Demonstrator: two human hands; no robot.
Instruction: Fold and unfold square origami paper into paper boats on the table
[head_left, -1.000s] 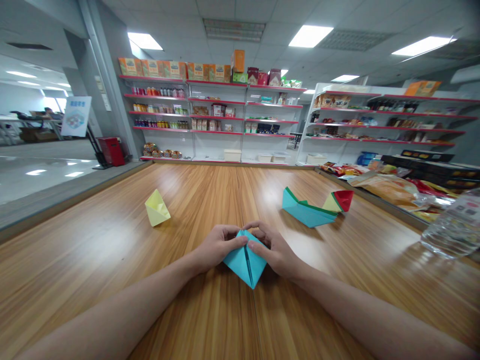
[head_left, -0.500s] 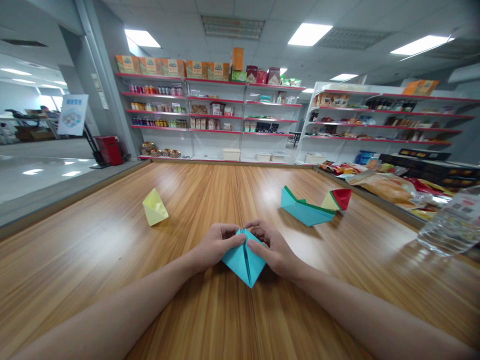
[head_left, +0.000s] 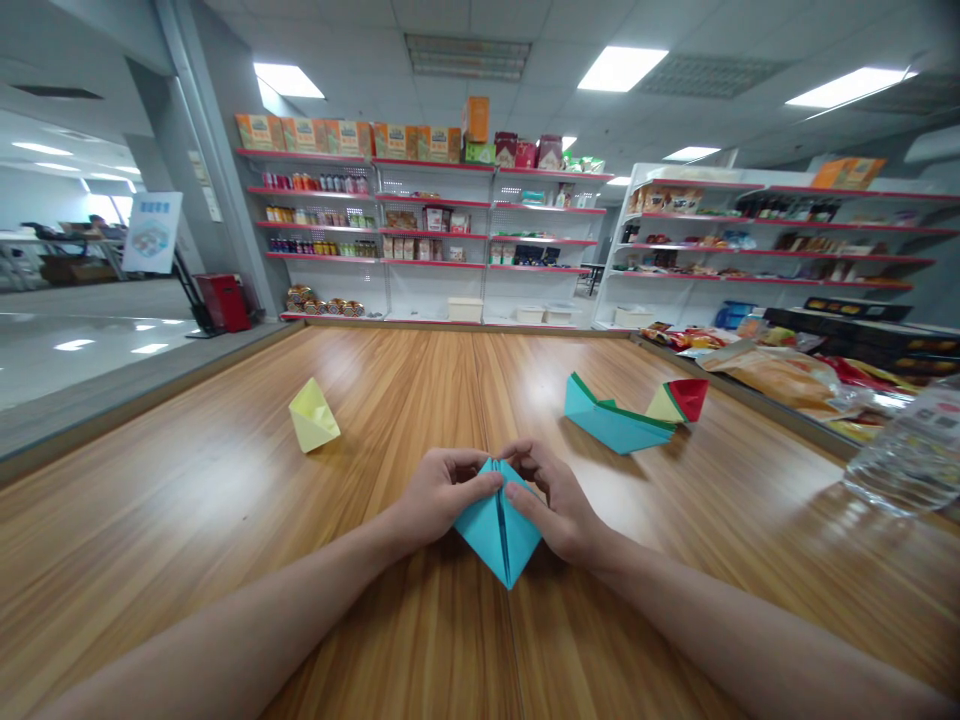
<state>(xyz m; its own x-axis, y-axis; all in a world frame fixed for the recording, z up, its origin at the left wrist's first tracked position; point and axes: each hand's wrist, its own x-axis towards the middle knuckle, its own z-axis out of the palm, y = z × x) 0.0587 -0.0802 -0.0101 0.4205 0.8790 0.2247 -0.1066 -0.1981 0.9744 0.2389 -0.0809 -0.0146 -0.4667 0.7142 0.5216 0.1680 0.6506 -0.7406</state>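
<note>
Between my hands is a blue folded paper, diamond-shaped, with a dark slit running down its middle and one corner pointing toward me. My left hand grips its upper left side, thumb on top near the slit. On the upper right side, my right hand is closed, its thumb pressing the paper and its fingers curled behind. The far edge of the paper is partly hidden by my fingers. Farther off to the right lies a blue and green paper boat, and a yellow folded paper piece stands to the left.
A red and yellow folded paper touches or overlaps the boat's right end. At the right edge stands a clear plastic bottle, with snack packets behind it. Stocked shelves rise beyond the wooden table.
The blue folded paper and both hands sit slightly lower and to the right in view. My grip looks the same, and the other paper pieces have stayed on the table.
</note>
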